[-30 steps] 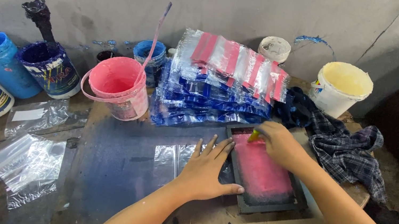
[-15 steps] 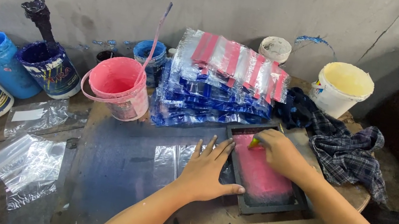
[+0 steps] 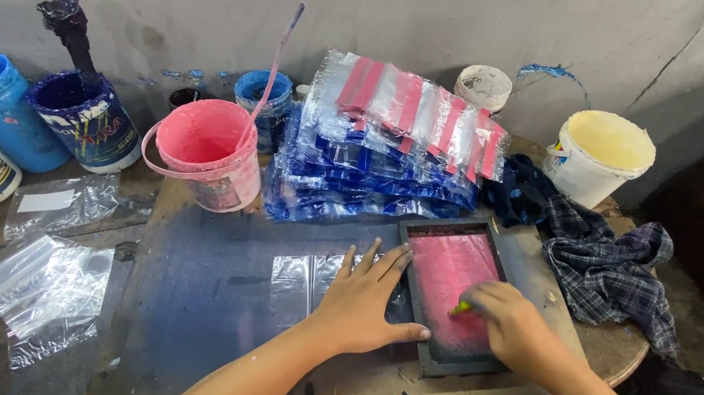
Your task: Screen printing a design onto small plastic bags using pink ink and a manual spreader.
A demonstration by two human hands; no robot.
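Observation:
A dark-framed printing screen point(image 3: 424, 238) coated with pink ink lies on the table right of centre. My right hand point(image 3: 510, 324) is closed on a small yellow-green squeegee point(image 3: 460, 308) near the screen's near end. Fingers spread, my left hand point(image 3: 366, 299) presses flat on the table against the frame's left edge, partly on a clear plastic bag point(image 3: 301, 277) that runs under the frame.
A stack of printed bags point(image 3: 379, 150), blue below and pink-striped on top, sits behind the screen. A pink ink bucket point(image 3: 212, 150) with a stick, blue ink tubs point(image 3: 0, 110), a yellow-stained white bucket point(image 3: 599, 158), a checked rag point(image 3: 611, 270) and loose clear bags point(image 3: 36, 292) surround it.
My right hand has dragged the squeegee from the far end of the screen down to its near end. My left hand has stayed pressed beside the frame.

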